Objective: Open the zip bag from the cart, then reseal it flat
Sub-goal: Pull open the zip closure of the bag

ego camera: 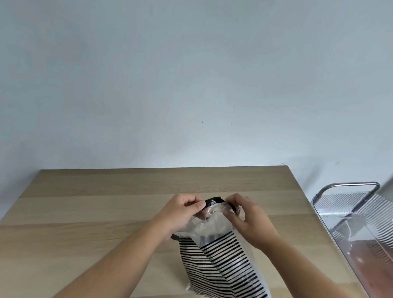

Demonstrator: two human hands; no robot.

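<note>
A frosted zip bag [222, 264] holding black-and-white striped cloth stands tilted on the wooden table [87, 222], its bottom edge on the tabletop near me. My left hand [179, 212] pinches the left side of the bag's top edge. On the right side of that same edge my right hand [248, 218] pinches too. Between the two hands the mouth of the bag shows a dark strip and crumpled plastic. Whether the zip is open or sealed is not clear from here.
A clear plastic cart [360, 227] with a metal handle [352, 185] stands just past the table's right edge, its top tray ribbed. A pale blue wall rises behind the table's far edge.
</note>
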